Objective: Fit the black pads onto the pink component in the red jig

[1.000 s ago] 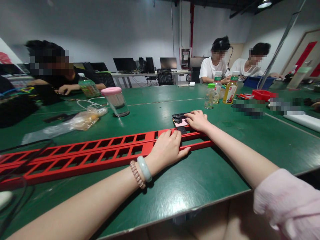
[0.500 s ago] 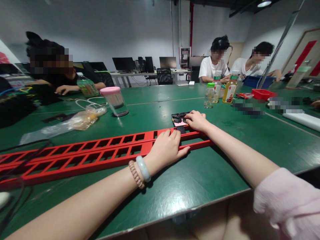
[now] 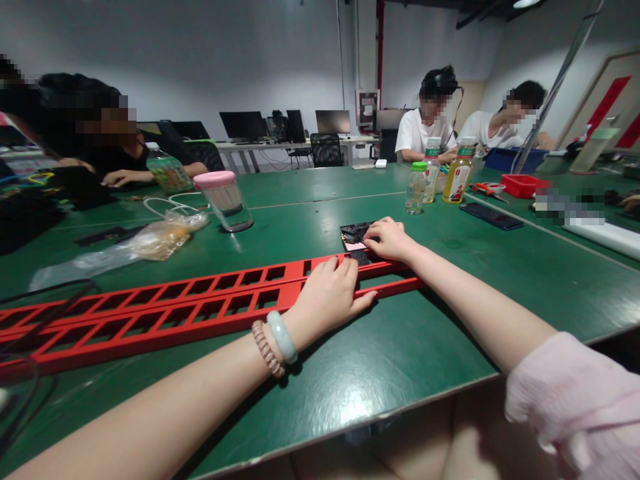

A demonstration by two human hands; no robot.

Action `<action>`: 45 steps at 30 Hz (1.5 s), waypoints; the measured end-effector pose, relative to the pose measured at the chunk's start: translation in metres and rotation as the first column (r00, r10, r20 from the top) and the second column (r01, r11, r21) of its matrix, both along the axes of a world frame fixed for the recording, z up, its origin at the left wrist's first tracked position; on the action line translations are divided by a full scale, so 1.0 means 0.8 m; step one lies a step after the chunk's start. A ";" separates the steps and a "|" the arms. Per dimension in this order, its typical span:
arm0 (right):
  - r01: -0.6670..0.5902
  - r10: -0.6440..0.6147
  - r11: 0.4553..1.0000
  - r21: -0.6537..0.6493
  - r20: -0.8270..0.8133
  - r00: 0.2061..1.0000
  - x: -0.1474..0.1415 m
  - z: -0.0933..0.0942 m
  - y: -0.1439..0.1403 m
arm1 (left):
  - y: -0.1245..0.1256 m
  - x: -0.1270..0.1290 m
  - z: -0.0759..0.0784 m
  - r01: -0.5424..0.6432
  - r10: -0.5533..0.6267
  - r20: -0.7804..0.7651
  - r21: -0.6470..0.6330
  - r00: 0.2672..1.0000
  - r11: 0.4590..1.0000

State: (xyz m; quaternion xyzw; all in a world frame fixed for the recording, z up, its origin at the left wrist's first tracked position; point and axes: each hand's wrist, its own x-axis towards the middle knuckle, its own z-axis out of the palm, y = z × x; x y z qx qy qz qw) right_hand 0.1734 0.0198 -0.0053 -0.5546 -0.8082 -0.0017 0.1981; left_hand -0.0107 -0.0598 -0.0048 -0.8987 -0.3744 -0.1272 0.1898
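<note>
A long red frame (image 3: 287,297) with rows of square openings lies across the green table. My left hand (image 3: 327,287) rests over its right part, palm down, fingers stretched forward and thumb held out to the side. Close to those fingertips, a small black piece (image 3: 359,256) sits at the frame's far edge. Just beyond is a shallow box (image 3: 356,245) with a pinkish bottom and several black parts. My right hand (image 3: 390,239) reaches into the box's right side with fingers bent and tips together; what they hold, if anything, is hidden.
A pink-lidded jar (image 3: 230,207) and a plastic bag (image 3: 160,243) lie beyond the frame. Bottles (image 3: 457,175), a phone (image 3: 491,215) and a red tray (image 3: 523,185) are at the right. Black cables (image 3: 37,380) cross the frame's left end. Several people sit around the table.
The view has shifted slightly. Both hands stay at nearly the same places on the frame and the box. At far left, another person has come into view behind the seated one.
</note>
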 end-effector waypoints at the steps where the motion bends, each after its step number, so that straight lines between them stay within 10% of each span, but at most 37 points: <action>1: -0.007 0.007 1.000 0.009 -0.011 1.000 0.000 -0.001 0.000 | 0.000 0.000 0.000 -0.002 0.002 -0.001 0.000 1.000 1.000; 14: -0.015 0.015 1.000 -0.007 0.007 1.000 -0.001 -0.006 0.003 | 0.000 0.001 0.002 -0.020 0.020 -0.019 -0.018 1.000 1.000; 34: -0.039 0.131 0.979 0.201 -0.470 0.873 0.011 -0.019 0.026 | -0.001 0.001 0.002 -0.024 0.024 -0.040 0.002 0.999 1.000; 40: -0.152 0.057 0.988 -0.029 -0.847 0.528 0.019 -0.012 0.019 | 0.000 0.001 0.002 -0.019 0.019 -0.041 -0.002 0.999 1.000; 45: -0.427 -0.051 0.891 -0.154 -0.969 0.243 0.033 -0.004 0.009 | 0.000 0.001 0.003 -0.025 0.025 -0.043 -0.001 0.999 1.000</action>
